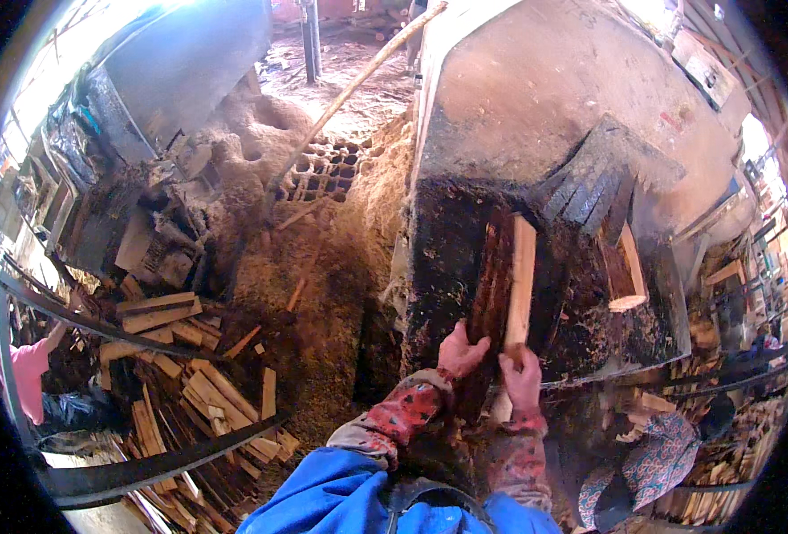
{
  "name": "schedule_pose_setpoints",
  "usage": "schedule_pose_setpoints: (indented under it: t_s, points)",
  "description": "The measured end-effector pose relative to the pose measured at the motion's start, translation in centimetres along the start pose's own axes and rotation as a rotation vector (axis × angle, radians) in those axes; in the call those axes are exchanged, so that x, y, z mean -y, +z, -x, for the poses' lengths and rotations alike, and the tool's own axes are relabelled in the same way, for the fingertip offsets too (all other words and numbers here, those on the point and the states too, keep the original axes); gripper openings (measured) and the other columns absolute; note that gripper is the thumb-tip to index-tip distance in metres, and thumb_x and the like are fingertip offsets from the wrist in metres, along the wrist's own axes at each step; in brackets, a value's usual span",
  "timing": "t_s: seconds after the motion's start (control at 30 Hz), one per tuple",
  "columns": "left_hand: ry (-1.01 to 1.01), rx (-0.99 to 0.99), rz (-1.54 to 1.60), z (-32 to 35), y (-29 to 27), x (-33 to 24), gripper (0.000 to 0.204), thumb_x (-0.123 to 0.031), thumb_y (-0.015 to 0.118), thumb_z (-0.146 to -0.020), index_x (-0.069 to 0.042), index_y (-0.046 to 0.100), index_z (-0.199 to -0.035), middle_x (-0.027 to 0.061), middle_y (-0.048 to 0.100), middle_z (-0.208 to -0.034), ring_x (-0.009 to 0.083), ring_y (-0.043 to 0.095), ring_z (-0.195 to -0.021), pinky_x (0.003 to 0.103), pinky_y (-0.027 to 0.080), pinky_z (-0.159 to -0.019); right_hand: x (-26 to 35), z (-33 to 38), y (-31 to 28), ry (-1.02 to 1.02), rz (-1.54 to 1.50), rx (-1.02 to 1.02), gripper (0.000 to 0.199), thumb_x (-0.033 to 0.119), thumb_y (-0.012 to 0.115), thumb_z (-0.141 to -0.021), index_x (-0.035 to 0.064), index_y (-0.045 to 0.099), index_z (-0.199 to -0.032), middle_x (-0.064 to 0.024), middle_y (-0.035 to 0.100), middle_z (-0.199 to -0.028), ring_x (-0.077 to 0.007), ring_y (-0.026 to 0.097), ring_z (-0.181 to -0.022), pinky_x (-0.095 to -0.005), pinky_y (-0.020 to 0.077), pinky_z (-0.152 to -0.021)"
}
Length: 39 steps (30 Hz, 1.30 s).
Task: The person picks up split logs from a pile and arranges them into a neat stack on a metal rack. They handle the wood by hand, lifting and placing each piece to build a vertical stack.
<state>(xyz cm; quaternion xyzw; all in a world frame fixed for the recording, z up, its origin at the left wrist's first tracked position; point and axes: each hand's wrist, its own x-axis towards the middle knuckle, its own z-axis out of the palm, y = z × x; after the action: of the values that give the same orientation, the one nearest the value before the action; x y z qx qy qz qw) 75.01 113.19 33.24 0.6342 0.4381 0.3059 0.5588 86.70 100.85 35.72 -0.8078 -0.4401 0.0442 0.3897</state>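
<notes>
On the dark machine table (438,249) in front of me lies a long dark bark-covered slab (492,276), with a pale sawn strip of wood (521,267) along its right side. Whether the two are joined I cannot tell. My left hand (462,350) grips the slab's left edge near its close end. The fingers of my right hand (522,374) are closed round the lower part of the pale strip. Farther right, another piece of wood (625,276), pale with bark, sticks out from under overlapping metal flaps (590,178).
A large dusty machine housing (528,89) rises beyond the table. Left of it are sawdust, a grate (323,169) and a leaning pole (358,80). Cut wood (216,392) lies piled behind a metal rail (162,467). People are at left (27,378) and lower right (652,463).
</notes>
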Motion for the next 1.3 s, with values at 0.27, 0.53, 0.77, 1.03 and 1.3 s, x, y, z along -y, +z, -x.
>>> schedule_pose_setpoints:
  t_s: [0.27,0.53,0.77,1.03,1.3]
  points:
    - [0.029,-0.038,-0.033,0.0,0.0,0.0,0.050,-0.035,0.069,-0.078,0.000,0.053,-0.110,0.0212,0.067,-0.091,0.0347,0.067,-0.086,0.041,0.053,-0.073,-1.3,0.5,3.4,-0.112,0.212,0.081,0.033,0.013,0.058,-0.086,-0.0019,0.055,-0.115,-0.0230,0.050,-0.124,-0.0410,0.046,-0.115,-0.0464,0.0375,-0.100]
    - [0.031,-0.055,-0.098,0.0,0.2,-0.1,0.051,-0.036,0.070,-0.078,0.001,0.052,-0.108,0.0222,0.066,-0.090,0.0386,0.065,-0.085,0.044,0.052,-0.072,1.3,2.2,2.9,-0.096,0.198,0.059,0.040,0.013,0.057,-0.086,-0.0042,0.052,-0.121,-0.0235,0.048,-0.126,-0.0413,0.044,-0.117,-0.0459,0.0371,-0.101]
    - [-0.017,-0.007,-0.122,-0.3,-0.1,-1.1,0.075,-0.047,0.074,-0.070,0.006,0.049,-0.118,0.0273,0.065,-0.094,0.0419,0.064,-0.092,0.045,0.052,-0.078,0.4,1.9,3.0,-0.125,0.189,0.063,0.045,0.013,0.060,-0.082,-0.0049,0.051,-0.122,-0.0233,0.048,-0.125,-0.0414,0.044,-0.118,-0.0469,0.0365,-0.102]
    - [-0.029,-0.075,-0.133,0.0,0.1,-1.5,0.073,-0.045,0.079,-0.068,0.003,0.052,-0.115,0.0229,0.066,-0.098,0.0369,0.065,-0.094,0.042,0.052,-0.080,0.4,2.3,2.8,-0.118,0.141,0.049,0.048,0.009,0.065,-0.079,-0.0030,0.052,-0.123,-0.0224,0.048,-0.127,-0.0407,0.045,-0.118,-0.0464,0.0385,-0.100]
    - [-0.016,-0.066,-0.194,-0.2,0.7,-1.6,0.060,-0.035,0.079,-0.069,0.001,0.056,-0.111,0.0198,0.068,-0.098,0.0308,0.067,-0.090,0.038,0.053,-0.079,0.2,2.2,2.0,-0.081,0.133,0.055,0.046,0.011,0.064,-0.080,-0.0023,0.053,-0.123,-0.0207,0.047,-0.128,-0.0383,0.044,-0.120,-0.0427,0.0375,-0.103]
